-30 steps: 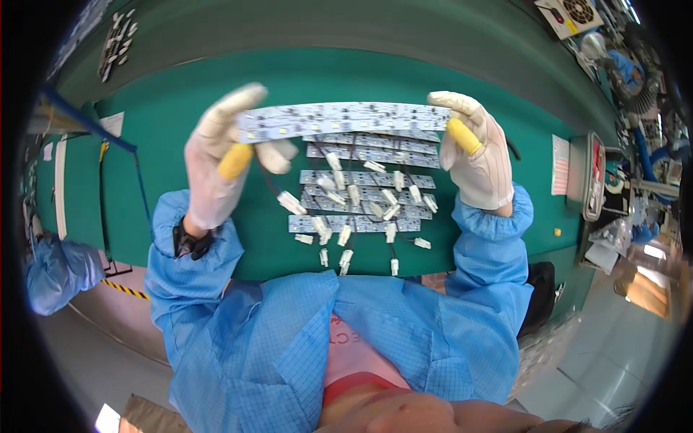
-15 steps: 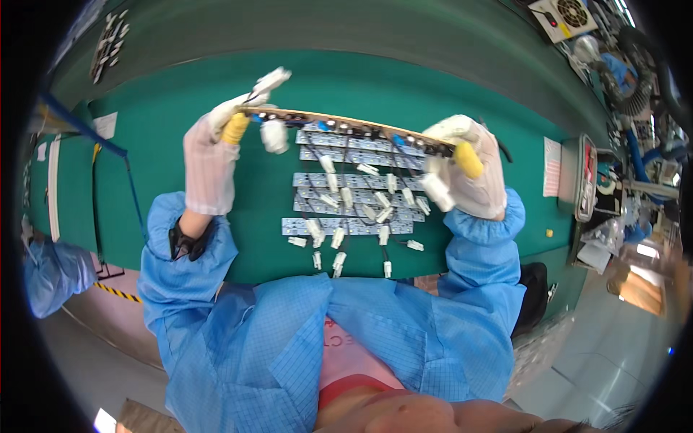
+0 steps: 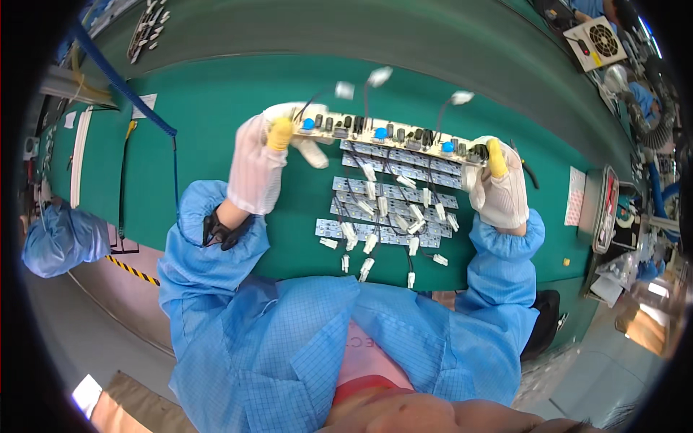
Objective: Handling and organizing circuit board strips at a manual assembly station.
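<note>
Between my two gloved hands I hold a long, narrow circuit board (image 3: 393, 133) above the green mat. Its component side shows, with blue discs and dark parts in a row. My left hand (image 3: 263, 148) is closed on the left end, a yellow-tipped thumb in front. My right hand (image 3: 498, 184) grips the right end the same way. White connectors (image 3: 380, 76) on dark wires stick out beyond the board's far edge. Under and nearer than it lie several LED strip boards (image 3: 393, 191), with white plugs (image 3: 371, 243) scattered over and before them. The held board partly hides the farthest strip.
A blue coiled cord (image 3: 126, 79) hangs at the left, near a co-worker's blue sleeve (image 3: 65, 238). Black-handled pliers (image 3: 530, 173) lie right of my right hand. Farther right are a printed sheet (image 3: 574, 195) and a metal tray (image 3: 600, 209). More boards (image 3: 148, 30) rest at the far left.
The held board has tilted so its component face now shows, and its wired connectors have swung to the far side. My view has shifted, moving the scene rightward.
</note>
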The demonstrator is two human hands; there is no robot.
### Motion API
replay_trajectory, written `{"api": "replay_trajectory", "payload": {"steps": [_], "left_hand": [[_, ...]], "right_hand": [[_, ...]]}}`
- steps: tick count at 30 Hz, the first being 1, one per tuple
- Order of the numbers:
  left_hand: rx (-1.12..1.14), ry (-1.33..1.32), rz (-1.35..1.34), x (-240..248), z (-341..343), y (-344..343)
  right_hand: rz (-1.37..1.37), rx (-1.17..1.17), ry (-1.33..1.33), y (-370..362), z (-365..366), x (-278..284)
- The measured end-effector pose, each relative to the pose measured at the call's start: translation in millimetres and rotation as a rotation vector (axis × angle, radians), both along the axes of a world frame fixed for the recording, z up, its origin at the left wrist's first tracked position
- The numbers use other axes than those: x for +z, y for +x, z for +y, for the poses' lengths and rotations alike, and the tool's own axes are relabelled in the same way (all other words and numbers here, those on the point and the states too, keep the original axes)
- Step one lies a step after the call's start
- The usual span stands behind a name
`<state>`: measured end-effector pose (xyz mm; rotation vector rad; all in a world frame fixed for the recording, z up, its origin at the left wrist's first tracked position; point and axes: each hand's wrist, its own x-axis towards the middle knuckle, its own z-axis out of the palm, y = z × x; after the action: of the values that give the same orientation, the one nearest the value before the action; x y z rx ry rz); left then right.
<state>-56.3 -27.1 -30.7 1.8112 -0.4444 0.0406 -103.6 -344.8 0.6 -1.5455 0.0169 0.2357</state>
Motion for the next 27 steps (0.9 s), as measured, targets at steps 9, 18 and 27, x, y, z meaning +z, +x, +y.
{"api": "replay_trajectory", "payload": {"steps": [9, 18, 27], "left_hand": [[0.279, -0.177, 0.240, 11, 45, 33], [0.522, 0.576, -0.464, -25, 107, 58], [-0.328, -0.174, 0.245, 36, -10, -7]], "right_hand": [[-0.180, 0.040, -0.093, 7, 11, -11], [-0.268, 0.101, -0.445, 18, -5, -15], [-0.335, -0.145, 0.178, -3, 10, 1]]}}
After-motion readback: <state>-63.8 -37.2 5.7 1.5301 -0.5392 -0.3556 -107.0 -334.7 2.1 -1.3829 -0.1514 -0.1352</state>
